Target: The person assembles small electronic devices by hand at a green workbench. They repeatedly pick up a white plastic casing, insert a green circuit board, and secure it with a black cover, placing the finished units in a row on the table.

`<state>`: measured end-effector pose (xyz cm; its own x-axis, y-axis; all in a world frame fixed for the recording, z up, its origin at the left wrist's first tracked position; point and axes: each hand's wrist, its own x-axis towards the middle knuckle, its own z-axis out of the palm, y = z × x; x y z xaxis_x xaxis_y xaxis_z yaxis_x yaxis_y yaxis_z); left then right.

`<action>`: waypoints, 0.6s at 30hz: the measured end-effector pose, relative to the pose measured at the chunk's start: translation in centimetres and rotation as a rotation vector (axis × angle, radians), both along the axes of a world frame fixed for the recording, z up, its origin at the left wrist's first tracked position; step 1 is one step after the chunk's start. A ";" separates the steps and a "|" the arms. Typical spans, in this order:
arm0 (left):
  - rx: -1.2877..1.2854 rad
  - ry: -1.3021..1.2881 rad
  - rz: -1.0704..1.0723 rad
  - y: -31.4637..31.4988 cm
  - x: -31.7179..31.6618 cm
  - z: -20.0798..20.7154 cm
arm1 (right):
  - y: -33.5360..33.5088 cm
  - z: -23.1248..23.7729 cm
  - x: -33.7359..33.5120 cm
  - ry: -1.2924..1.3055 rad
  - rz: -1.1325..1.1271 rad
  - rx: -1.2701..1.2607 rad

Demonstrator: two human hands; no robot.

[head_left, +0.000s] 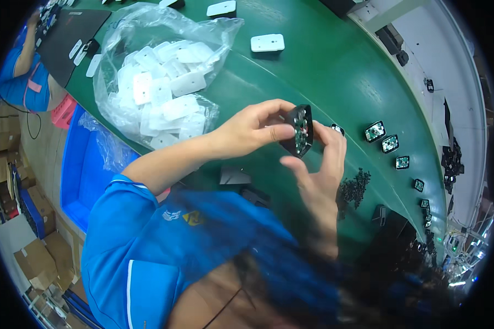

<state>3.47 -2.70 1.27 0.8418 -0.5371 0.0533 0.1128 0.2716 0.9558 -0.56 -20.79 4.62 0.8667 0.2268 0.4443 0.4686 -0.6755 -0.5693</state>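
My left hand (260,130) is closed on a black plastic housing (301,134), its thumb on the near side and its fingers behind. The housing is tilted on edge above the green table, with a circuit board showing inside. Close on its right, my right hand (325,164) has its thumb and fingers apart; whether a fingertip touches the housing's edge I cannot tell. A small pile of tiny black parts (357,186) lies beside my right wrist. To the left, a clear plastic bag (225,34) holds many white cover plates (187,83).
Several open black housings with circuit boards (375,131) line the table's right side. White-topped units (268,43) stand at the far side. A blue bin (85,181) stands left of the table (324,66). Another person (24,77) works at the far left, near a dark mat (71,38).
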 end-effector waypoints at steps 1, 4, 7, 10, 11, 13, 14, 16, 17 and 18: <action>-0.061 0.124 -0.054 0.6 -0.2 0.2 | 0.0 0.1 -0.2 -0.047 0.025 0.042; -0.160 0.356 -0.287 1.4 -1.3 0.5 | -0.5 1.3 -1.0 -0.124 0.107 0.072; -0.197 0.446 -0.475 1.8 -2.4 0.5 | -1.0 2.3 -1.2 -0.199 0.275 -0.054; -0.256 0.537 -0.553 2.4 -3.1 1.1 | -1.3 3.2 -1.8 -0.211 0.357 -0.070; -0.266 0.537 -0.579 2.6 -3.2 1.1 | -1.5 3.3 -1.8 -0.226 0.385 -0.072; -0.285 0.544 -0.652 2.7 -3.0 1.1 | -1.7 4.0 -2.2 -0.201 0.419 -0.112; -0.265 0.552 -0.676 2.6 -3.1 1.1 | -1.7 4.3 -2.4 -0.159 0.427 -0.117; -0.212 0.504 -0.647 2.4 -3.5 1.0 | -1.3 4.5 -2.8 -0.090 0.438 -0.104; -0.186 0.479 -0.634 2.4 -3.6 1.0 | -1.0 4.3 -3.0 -0.096 0.402 -0.118; -0.155 0.464 -0.600 2.4 -3.5 1.4 | -0.8 4.1 -3.2 -0.102 0.362 -0.137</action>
